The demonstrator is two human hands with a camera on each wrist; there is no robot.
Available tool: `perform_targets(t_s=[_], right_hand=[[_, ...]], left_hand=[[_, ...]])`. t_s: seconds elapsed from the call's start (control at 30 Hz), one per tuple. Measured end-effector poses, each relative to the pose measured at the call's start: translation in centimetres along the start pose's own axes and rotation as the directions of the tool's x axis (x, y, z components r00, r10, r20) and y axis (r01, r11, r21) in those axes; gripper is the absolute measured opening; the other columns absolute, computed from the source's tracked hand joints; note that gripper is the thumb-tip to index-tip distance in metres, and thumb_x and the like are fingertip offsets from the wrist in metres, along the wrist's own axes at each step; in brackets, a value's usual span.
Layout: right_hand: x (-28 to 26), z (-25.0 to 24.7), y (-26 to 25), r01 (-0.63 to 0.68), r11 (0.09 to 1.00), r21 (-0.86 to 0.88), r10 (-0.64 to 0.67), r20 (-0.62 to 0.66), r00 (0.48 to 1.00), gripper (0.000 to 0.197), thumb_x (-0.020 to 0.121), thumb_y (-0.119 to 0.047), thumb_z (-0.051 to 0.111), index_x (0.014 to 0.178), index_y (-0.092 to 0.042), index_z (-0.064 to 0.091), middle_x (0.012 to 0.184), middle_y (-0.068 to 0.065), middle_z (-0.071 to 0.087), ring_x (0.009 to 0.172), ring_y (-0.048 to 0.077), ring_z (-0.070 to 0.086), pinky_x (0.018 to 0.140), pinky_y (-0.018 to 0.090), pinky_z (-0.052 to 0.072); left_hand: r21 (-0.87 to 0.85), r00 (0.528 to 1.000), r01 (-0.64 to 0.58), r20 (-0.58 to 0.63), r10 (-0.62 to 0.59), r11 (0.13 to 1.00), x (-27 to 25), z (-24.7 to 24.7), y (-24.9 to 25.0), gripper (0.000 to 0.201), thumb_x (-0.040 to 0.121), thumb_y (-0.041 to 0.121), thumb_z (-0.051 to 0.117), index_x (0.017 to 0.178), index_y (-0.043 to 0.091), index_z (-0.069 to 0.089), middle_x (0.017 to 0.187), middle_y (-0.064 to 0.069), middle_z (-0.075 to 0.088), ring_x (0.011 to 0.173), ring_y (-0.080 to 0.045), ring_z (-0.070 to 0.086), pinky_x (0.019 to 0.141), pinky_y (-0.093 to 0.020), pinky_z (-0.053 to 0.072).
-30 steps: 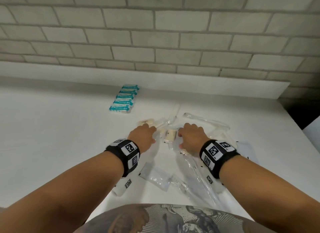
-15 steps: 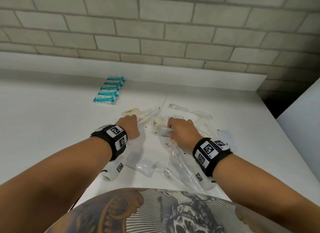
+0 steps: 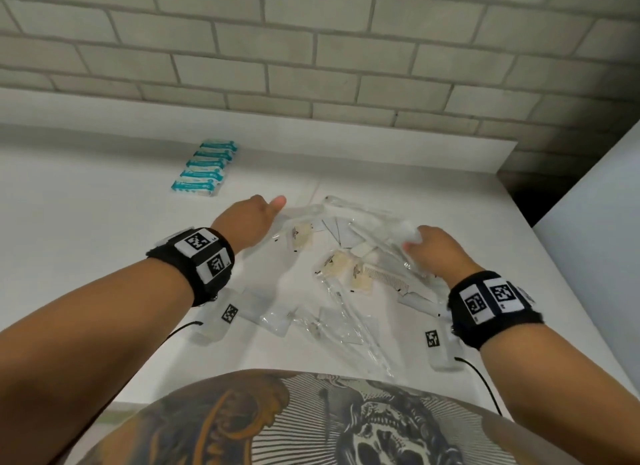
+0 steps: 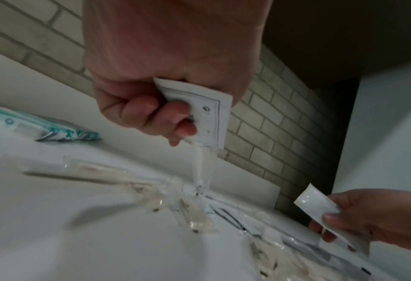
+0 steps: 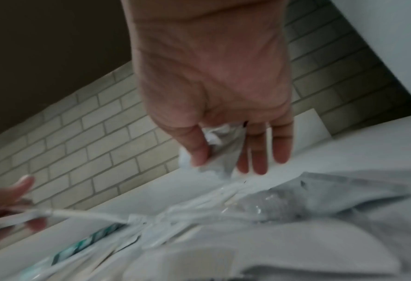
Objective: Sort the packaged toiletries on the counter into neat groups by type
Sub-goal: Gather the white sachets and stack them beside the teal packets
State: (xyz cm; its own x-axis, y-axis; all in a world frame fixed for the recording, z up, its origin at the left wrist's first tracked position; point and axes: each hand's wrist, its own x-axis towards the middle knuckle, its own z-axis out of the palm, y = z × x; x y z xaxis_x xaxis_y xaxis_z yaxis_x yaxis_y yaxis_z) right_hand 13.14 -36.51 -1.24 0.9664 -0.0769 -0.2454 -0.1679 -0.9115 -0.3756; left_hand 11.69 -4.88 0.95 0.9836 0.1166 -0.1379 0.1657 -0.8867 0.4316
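Head view: sorting is part done, I'd say. A neat row of teal packets (image 3: 204, 168) sits upper left of frame, well apart from the loose pile of clear-wrapped toiletries (image 3: 346, 267) in the middle of the white worktop (image 3: 86, 239). Left hand (image 3: 247, 224) is at the pile's upper-left edge, thumb sticking out toward the right; right hand (image 3: 434, 253) is at the pile's right edge w/ something white at its fingers. Step in hand looks like pulling like items out of the heap, one per hand. Beige sachets (image 3: 334, 263) and a comb (image 3: 384, 277) lie mid-pile, not yet grouped.

Left wrist view: the left hand's fingers (image 4: 149, 116) are curled round a flat white packet (image 4: 207, 110), gripping it; a thin white strip hangs from it down to the pile. The right hand shows at lower right, pinching a white sachet (image 4: 317, 205).

Right wrist view: blurred. Thumb and forefinger pinch that crumpled white sachet (image 5: 221, 150); the other fingers (image 5: 269, 148) hang fairly straight.

Next move, my guess: lift both clear w/o dragging the tangled wraps along, then start fresh groups on bare worktop, prob. near the teal row.
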Motion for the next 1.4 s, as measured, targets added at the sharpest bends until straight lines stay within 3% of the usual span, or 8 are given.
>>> perform_targets(t_s=[0.13,0.23,0.43,0.57,0.67,0.93,1.17,1.4], right_hand=[[0.8,-1.7,2.3,-0.230,0.969,-0.096,0.232,0.017,0.972,0.036,0.094,-0.017,0.045,0.123,0.001,0.055,0.128,0.022,0.055,0.113,0.036,0.055,0.090,0.038,0.044],[0.3,-1.6,2.3,-0.181,0.952,-0.246,0.213,0.112,0.971,0.036,0.096,-0.019,0.046,0.124,0.002,0.055,0.128,0.017,0.054,0.119,0.032,0.052,0.100,0.034,0.042],[0.7,0.6,0.4,-0.173,0.977,-0.124,0.193,0.166,0.967,0.057,0.077,-0.016,0.074,0.126,-0.007,0.047,0.117,0.012,0.059,0.102,0.029,0.061,0.080,0.033,0.052],[0.6,1.1,0.0,-0.146,0.979,0.140,0.141,0.047,0.989,0.074,0.081,-0.001,0.066,0.141,-0.010,0.025,0.100,0.010,0.058,0.092,0.027,0.059,0.073,0.036,0.049],[-1.1,0.1,-1.2,0.062,0.983,0.173,-0.038,-0.142,0.989,0.041,0.087,-0.008,0.058,0.127,-0.012,0.047,0.088,0.004,0.059,0.080,0.024,0.059,0.064,0.030,0.045],[-9.4,1.4,-5.8,0.422,0.903,-0.075,-0.311,0.564,0.765,0.020,0.083,-0.019,0.065,0.102,-0.020,0.061,0.091,-0.002,0.059,0.079,0.019,0.058,0.058,0.024,0.045],[-8.8,0.4,-4.5,0.371,0.877,-0.306,-0.258,0.351,0.900,0.039,0.089,-0.019,0.059,0.127,-0.014,0.054,0.113,0.003,0.062,0.093,0.022,0.056,0.072,0.027,0.042],[-10.9,4.3,-4.2,0.420,0.877,-0.233,-0.288,0.445,0.848,0.073,0.075,-0.014,0.078,0.136,-0.021,0.038,0.129,0.002,0.045,0.099,0.026,0.058,0.074,0.032,0.046]], left_hand=[[-0.035,0.999,-0.039,0.012,0.040,0.999,-2.0,-1.4,-0.8,0.069,0.087,0.068,0.039,0.127,0.013,0.047,0.098,-0.005,0.061,0.078,-0.021,0.058,0.070,-0.031,0.040],[0.011,0.951,-0.154,0.273,0.145,0.988,-3.8,-1.4,-1.6,0.080,0.071,0.063,0.069,0.136,0.025,0.042,0.131,0.003,0.054,0.103,-0.017,0.058,0.079,-0.028,0.043],[0.378,0.822,-0.334,0.566,0.070,0.863,-5.5,2.4,-2.5,0.089,0.063,0.056,0.077,0.136,0.024,0.036,0.129,0.006,0.048,0.113,-0.016,0.047,0.094,-0.032,0.041],[0.366,0.847,-0.322,0.523,0.093,0.873,-5.9,2.9,-2.9,0.062,0.063,0.053,0.077,0.110,0.027,0.045,0.105,0.009,0.039,0.097,-0.012,0.044,0.076,-0.026,0.037],[0.349,0.866,-0.273,0.496,0.071,0.897,-6.1,3.2,-3.0,0.061,0.064,0.050,0.077,0.113,0.027,0.048,0.108,0.009,0.046,0.098,-0.013,0.050,0.079,-0.028,0.041],[0.441,0.911,-0.276,0.403,0.087,0.854,-6.2,2.6,-1.2,0.047,0.067,0.052,0.073,0.102,0.022,0.065,0.103,0.001,0.064,0.095,-0.019,0.059,0.084,-0.034,0.052],[0.345,0.931,-0.287,0.320,0.176,0.894,-6.0,2.8,0.3,0.058,0.079,0.059,0.062,0.127,0.027,0.053,0.120,-0.002,0.053,0.117,-0.025,0.043,0.098,-0.038,0.035],[0.133,0.933,-0.268,0.281,0.223,0.954,-6.7,4.2,1.2,0.028,0.086,0.041,0.063,0.090,0.018,0.046,0.084,0.003,0.052,0.082,-0.020,0.051,0.064,-0.029,0.034]])
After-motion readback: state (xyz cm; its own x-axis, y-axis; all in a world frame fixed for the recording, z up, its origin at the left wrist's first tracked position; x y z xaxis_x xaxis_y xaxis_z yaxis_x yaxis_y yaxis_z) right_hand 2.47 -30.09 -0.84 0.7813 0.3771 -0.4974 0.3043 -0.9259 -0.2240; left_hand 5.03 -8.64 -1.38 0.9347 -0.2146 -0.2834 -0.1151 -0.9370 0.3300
